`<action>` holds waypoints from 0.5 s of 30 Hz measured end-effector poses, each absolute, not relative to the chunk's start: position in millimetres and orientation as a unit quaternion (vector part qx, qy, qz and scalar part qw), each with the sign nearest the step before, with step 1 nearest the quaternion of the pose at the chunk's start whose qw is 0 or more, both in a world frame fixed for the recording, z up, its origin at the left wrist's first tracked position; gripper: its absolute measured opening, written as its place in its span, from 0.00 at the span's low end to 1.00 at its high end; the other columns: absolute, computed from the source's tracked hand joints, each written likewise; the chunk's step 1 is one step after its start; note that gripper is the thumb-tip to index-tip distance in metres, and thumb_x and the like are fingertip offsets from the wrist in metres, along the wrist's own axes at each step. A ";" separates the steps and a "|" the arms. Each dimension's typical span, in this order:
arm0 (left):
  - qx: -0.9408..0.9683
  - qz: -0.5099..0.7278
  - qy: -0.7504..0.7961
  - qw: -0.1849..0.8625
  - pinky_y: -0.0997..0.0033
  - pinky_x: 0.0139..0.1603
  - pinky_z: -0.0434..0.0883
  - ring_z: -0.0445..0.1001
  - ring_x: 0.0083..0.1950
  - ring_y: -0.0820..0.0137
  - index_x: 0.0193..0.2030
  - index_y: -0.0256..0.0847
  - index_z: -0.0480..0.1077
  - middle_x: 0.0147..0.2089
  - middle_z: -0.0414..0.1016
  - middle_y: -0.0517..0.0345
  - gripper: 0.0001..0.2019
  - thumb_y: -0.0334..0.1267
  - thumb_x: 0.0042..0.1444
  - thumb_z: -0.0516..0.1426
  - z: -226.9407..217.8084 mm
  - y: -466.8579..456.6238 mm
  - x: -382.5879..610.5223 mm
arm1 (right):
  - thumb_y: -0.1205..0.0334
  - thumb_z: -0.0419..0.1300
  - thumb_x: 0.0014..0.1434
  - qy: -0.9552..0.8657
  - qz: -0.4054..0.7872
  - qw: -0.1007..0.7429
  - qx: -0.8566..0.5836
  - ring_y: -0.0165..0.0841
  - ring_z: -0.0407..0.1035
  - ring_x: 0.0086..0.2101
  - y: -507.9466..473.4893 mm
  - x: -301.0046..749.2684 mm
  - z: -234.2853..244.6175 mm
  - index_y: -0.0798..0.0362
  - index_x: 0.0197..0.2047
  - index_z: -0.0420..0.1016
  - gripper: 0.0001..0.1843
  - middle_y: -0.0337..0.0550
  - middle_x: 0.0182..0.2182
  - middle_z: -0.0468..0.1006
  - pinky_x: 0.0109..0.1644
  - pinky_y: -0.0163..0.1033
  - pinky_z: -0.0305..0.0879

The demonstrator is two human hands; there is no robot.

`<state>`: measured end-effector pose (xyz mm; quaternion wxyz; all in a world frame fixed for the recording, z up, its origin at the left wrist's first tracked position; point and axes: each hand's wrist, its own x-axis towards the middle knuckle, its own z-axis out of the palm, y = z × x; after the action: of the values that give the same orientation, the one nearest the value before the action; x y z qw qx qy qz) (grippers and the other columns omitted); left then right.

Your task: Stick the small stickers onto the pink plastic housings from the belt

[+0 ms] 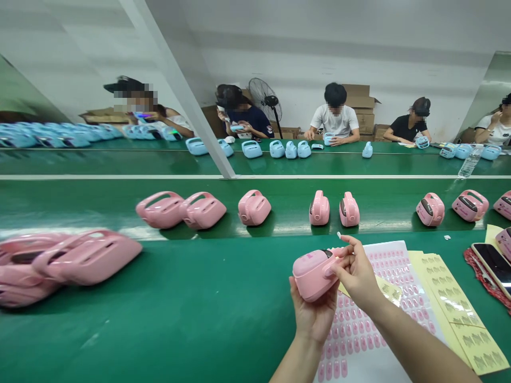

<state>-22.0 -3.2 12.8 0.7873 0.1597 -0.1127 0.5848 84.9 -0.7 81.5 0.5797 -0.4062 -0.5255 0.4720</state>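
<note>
My left hand [315, 316] cups a pink plastic device with a carry handle [313, 276] from below, holding it tilted above the green bench. Against the device's right side, the thumb and fingers of my right hand [357, 274] are closed around the handle's end. A small white scrap [339, 235] shows at my right index fingertip. Under my hands lies a white sheet of pink oval stickers [365, 324]. Part of a smaller yellowish sticker piece [389, 290] rests on that sheet, partly behind my right wrist. What my right fingertips cover on the device is hidden.
Several pink devices [253, 207] stand along the belt ahead; others [88, 258] cluster at left. Yellow label sheets [459, 303] and a phone [493, 266] lie at right. A slanted post [179, 88] rises beyond. Co-workers [335, 119] handle blue devices [251, 149] opposite.
</note>
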 end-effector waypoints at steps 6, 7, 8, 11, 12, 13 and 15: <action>0.137 0.583 -0.101 0.794 0.71 0.57 0.61 0.68 0.55 0.64 0.55 0.30 0.64 0.53 0.71 0.38 0.29 0.52 0.58 0.43 13.4 -5.3 -22.2 | 0.70 0.53 0.51 -0.583 0.349 0.590 -0.435 0.30 0.68 0.31 -4.6 79.9 75.3 0.50 0.52 0.57 0.24 0.41 0.35 0.66 0.37 0.40 0.69; 0.132 0.582 -0.097 0.796 0.71 0.57 0.62 0.68 0.55 0.64 0.55 0.30 0.64 0.53 0.71 0.38 0.29 0.52 0.58 0.44 13.9 -5.8 -22.1 | 0.70 0.53 0.52 -0.601 0.312 0.593 -0.435 0.31 0.68 0.32 -5.2 79.5 73.7 0.49 0.53 0.57 0.24 0.42 0.36 0.67 0.38 0.41 0.69; 0.129 0.581 -0.096 0.798 0.71 0.56 0.62 0.68 0.55 0.64 0.55 0.29 0.64 0.53 0.71 0.38 0.29 0.52 0.57 0.44 14.6 -6.3 -21.9 | 0.71 0.52 0.53 -0.623 0.273 0.596 -0.428 0.32 0.68 0.33 -5.6 79.4 72.1 0.49 0.54 0.57 0.24 0.43 0.36 0.67 0.39 0.42 0.69; 0.132 0.575 -0.103 0.801 0.73 0.56 0.63 0.69 0.54 0.65 0.54 0.30 0.65 0.52 0.72 0.40 0.28 0.52 0.58 0.43 17.7 -7.7 -21.0 | 0.70 0.49 0.57 -0.691 0.151 0.591 -0.387 0.35 0.68 0.38 -5.9 81.0 67.9 0.46 0.56 0.56 0.24 0.46 0.38 0.70 0.44 0.47 0.67; 0.135 0.574 -0.107 0.801 0.73 0.56 0.62 0.69 0.55 0.66 0.54 0.31 0.65 0.52 0.72 0.41 0.28 0.52 0.58 0.43 18.9 -8.1 -20.6 | 0.70 0.48 0.59 -0.706 0.119 0.586 -0.379 0.36 0.68 0.39 -5.4 82.3 67.1 0.46 0.57 0.55 0.24 0.46 0.39 0.70 0.45 0.48 0.67; 0.139 0.572 -0.111 0.800 0.72 0.56 0.62 0.68 0.55 0.66 0.54 0.33 0.66 0.52 0.72 0.43 0.28 0.52 0.58 0.42 20.0 -8.3 -20.1 | 0.69 0.47 0.60 -0.716 0.096 0.579 -0.378 0.37 0.67 0.41 -4.7 83.9 66.7 0.45 0.58 0.54 0.23 0.47 0.39 0.71 0.46 0.49 0.66; 0.151 0.570 -0.118 0.799 0.71 0.57 0.61 0.67 0.56 0.66 0.54 0.35 0.65 0.53 0.72 0.45 0.28 0.53 0.59 0.40 21.5 -8.3 -19.0 | 0.68 0.46 0.60 -0.723 0.074 0.561 -0.397 0.39 0.66 0.44 -2.9 87.8 67.5 0.46 0.59 0.54 0.23 0.48 0.42 0.71 0.47 0.50 0.65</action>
<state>-19.0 -8.3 21.5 0.7989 0.1508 -0.1177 0.5703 87.8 -2.9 67.5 0.5614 -0.3965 -0.7226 0.0741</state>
